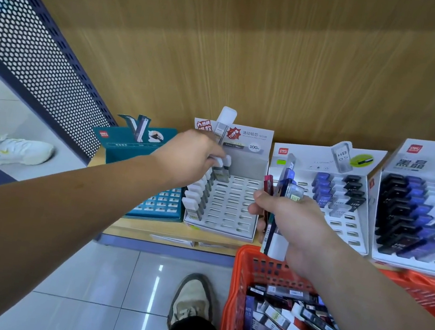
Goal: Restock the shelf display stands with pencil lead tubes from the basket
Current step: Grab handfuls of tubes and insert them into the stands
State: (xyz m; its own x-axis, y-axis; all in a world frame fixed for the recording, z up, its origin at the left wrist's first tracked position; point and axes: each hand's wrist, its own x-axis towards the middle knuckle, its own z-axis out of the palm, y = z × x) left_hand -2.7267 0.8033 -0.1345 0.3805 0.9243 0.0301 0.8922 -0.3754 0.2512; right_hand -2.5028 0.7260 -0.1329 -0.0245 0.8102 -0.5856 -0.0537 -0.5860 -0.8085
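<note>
White-capped clear lead tube [224, 167] pinched by left hand [187, 157] at back of grey slotted display stand [232, 210], right hand [296, 227] gripping bundle of blue, red, clear tubes [281, 192] above red plastic basket [235, 296]

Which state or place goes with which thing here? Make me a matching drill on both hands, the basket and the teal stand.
Things:
1. left hand
2. right hand
3. basket
4. teal stand

States or places:
A. holds loose tubes
B. grips a bundle of tubes
C. stands to the left of the grey stand
D. pinches a white-capped tube at the grey stand

Pairs: 1-D, 2-B, 3-A, 4-C
</note>
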